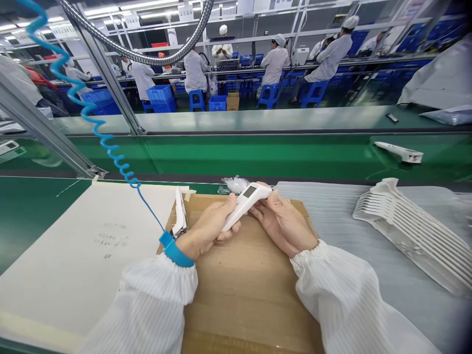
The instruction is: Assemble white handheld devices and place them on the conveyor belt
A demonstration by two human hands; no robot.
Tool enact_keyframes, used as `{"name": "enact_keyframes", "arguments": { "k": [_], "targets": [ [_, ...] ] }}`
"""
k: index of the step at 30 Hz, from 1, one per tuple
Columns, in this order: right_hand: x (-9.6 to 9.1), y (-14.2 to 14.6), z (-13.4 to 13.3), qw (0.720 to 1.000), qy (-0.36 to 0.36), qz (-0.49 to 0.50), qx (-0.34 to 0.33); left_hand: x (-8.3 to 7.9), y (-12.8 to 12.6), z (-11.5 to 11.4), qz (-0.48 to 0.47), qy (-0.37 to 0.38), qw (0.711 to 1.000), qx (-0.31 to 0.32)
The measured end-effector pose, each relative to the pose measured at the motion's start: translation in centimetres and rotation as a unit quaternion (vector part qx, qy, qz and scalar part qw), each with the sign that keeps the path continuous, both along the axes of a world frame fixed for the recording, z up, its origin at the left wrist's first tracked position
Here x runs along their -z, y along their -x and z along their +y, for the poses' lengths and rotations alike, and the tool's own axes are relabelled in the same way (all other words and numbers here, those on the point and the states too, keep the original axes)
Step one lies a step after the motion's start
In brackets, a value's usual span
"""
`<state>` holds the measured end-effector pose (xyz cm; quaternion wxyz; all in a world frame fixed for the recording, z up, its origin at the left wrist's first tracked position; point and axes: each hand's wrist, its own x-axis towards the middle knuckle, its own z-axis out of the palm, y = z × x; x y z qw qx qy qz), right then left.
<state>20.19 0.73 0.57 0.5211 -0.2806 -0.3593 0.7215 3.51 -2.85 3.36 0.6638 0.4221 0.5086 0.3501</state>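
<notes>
Two hands: left hand (206, 231) and right hand (283, 223), fingers (231, 209) clamped on white handheld gadget (245, 204)
Grip: nice and steady, screen up, above cardboard (250, 295)

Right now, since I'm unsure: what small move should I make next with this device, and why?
Probably turn the white handheld device over: your left hand and right hand hold it at both ends, showing only the side with the small dark display.

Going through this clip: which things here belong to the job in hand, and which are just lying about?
Job in hand: the white handheld device, held by the left hand and right hand; the cardboard sheet beneath them.

Lying about: the nested white plastic shells; the white device on the green belt; the clear plastic bag; the paper sheet.
</notes>
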Motion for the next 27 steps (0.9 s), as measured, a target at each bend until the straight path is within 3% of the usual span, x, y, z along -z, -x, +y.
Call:
{"name": "enact_keyframes", "arguments": {
  "k": [3,6,8,10,11,12,16,20,22,24,25,26,27],
  "targets": [
    [0.1,0.0,0.1,1.000,0.009,-0.019,0.002,-0.3,-0.2,-0.3,-0.029,-0.054,0.998,0.023],
    [0.3,-0.1,0.3,0.999,0.040,-0.026,0.015,-1.2,0.7,0.4,-0.028,-0.137,0.987,-0.076],
    [0.3,-0.2,0.4,0.997,0.063,-0.026,0.035,-2.0,2.5,1.9,0.055,-0.175,0.967,-0.177],
    [0.4,-0.3,0.5,0.996,0.077,-0.023,0.041,-2.9,5.1,4.3,0.218,-0.154,0.935,-0.232],
    [0.4,-0.4,0.5,0.996,0.081,-0.022,0.038,-3.2,6.6,5.7,0.319,-0.110,0.916,-0.218],
    [0.3,-0.4,0.5,0.995,0.085,-0.021,0.037,-3.5,8.1,7.1,0.361,-0.075,0.904,-0.215],
    [0.3,-0.5,0.6,0.994,0.101,-0.025,0.043,-4.2,13.0,11.8,0.442,-0.073,0.872,-0.198],
    [0.5,-0.5,0.8,0.994,0.101,-0.024,0.033,-5.1,15.0,12.0,0.510,-0.149,0.839,-0.115],
    [0.3,-0.5,0.8,0.994,0.104,-0.024,0.035,-5.5,15.1,10.3,0.518,-0.188,0.834,-0.030],
    [0.1,-0.3,0.8,0.993,0.110,-0.026,0.041,-5.6,14.9,7.9,0.509,-0.220,0.826,0.101],
    [0.0,-0.3,0.7,0.992,0.112,-0.028,0.044,-5.6,14.7,6.6,0.504,-0.235,0.813,0.174],
    [-0.1,-0.3,0.7,0.992,0.112,-0.029,0.048,-5.4,14.6,5.3,0.514,-0.269,0.774,0.255],
    [-0.2,-0.2,0.6,0.992,0.110,-0.030,0.051,-5.2,14.4,4.1,0.530,-0.301,0.736,0.293]
  ]
}}
